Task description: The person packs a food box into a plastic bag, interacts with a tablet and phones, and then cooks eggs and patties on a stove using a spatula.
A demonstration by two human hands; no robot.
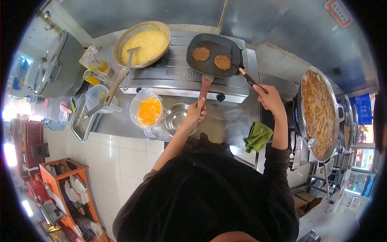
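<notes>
Far left on the stove [177,76]: round pan of yellow batter [149,42] with a ladle [130,60] in it, then a bag of orange liquid [149,111] and a steel bowl [175,117] in front. At centre, left hand [196,113] closed around the red handle [204,86] of the dark griddle pan [213,70], 2 brown patties [200,53] side by side inside. Further right, right hand [269,100] wrapped around a black-handled utensil [244,74] reaching the griddle pan's right edge; green cloth [258,136] below, wok of brown food [318,109] far right.

Beyond the left hand [196,113], a grey metal wall [161,12] backs the steel tabletop [229,121]. Below and left of that hand, white tiles [121,157] run down to an orange rack [47,179] (cluttered); daylight [9,151] glares at the far left edge.
</notes>
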